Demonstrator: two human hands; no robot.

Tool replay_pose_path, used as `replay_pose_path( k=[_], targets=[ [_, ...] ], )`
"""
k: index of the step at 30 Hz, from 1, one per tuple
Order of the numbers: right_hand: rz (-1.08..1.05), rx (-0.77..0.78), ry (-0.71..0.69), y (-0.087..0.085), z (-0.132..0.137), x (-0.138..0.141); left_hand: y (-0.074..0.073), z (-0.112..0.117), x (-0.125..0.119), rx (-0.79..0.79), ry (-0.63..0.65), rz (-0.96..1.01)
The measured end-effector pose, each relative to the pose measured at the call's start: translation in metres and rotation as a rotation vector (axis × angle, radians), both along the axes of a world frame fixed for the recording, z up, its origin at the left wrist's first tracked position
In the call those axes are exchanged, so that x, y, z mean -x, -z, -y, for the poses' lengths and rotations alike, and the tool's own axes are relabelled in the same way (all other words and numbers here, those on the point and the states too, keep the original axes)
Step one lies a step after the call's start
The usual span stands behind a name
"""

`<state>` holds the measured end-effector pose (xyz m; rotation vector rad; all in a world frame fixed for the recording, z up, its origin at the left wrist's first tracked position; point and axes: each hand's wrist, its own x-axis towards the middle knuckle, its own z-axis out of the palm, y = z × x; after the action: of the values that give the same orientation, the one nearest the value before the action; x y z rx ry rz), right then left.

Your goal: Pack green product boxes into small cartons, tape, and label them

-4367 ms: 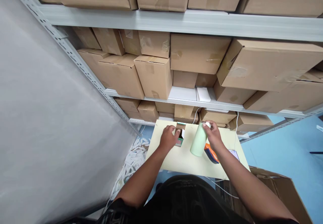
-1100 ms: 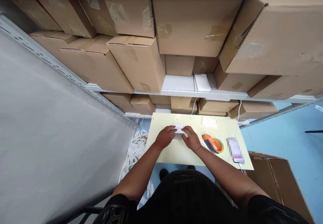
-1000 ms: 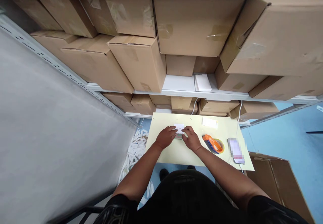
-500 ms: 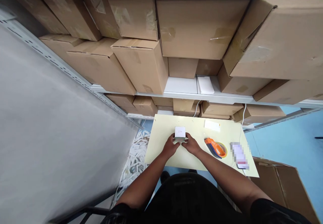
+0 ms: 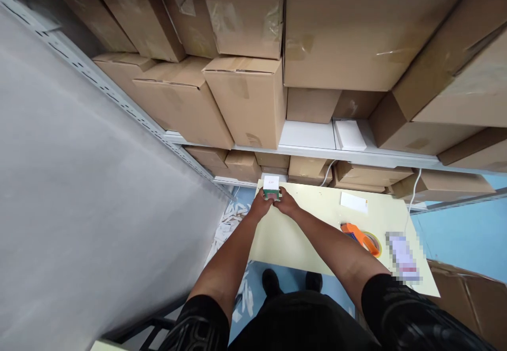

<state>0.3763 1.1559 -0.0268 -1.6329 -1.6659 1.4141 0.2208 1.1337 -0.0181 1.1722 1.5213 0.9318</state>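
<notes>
A small box (image 5: 271, 183) with a white top and a green side is held near the far left corner of the pale yellow table (image 5: 293, 240). My left hand (image 5: 260, 205) grips its left side, and my right hand (image 5: 285, 202) grips its right side. Both thumbs lie at the side facing me. There is small dark writing on the white top, too small to read. Whether the box touches the table I cannot tell.
An orange tape dispenser (image 5: 358, 237), a white card (image 5: 354, 202) and a blurred phone (image 5: 403, 256) lie on the table's right part. Shelves full of cardboard boxes (image 5: 245, 97) stand behind. White paper strips (image 5: 227, 229) cover the floor at left; an open carton (image 5: 467, 293) stands at right.
Both hands have moved the small box away from me, toward the table's far left corner. The view has shifted left, and more of my feet shows.
</notes>
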Motion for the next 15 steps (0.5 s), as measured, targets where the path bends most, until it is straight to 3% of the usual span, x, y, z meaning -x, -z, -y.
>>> replay_pose_path(
  k=[5,9,12,15],
  targets=[
    [0.049,0.055,0.038,-0.002,0.002,0.003,0.01,0.001,0.008,-0.038,0.039,0.053],
    [0.067,0.099,0.083,-0.009,0.026,-0.011,0.018,0.015,0.007,0.035,0.03,0.014],
    [0.075,0.026,0.107,-0.011,0.065,-0.041,0.03,0.044,0.007,0.158,-0.002,-0.03],
    [0.137,-0.089,0.116,-0.006,0.118,-0.09,0.045,0.09,0.009,0.259,0.051,-0.092]
  ],
)
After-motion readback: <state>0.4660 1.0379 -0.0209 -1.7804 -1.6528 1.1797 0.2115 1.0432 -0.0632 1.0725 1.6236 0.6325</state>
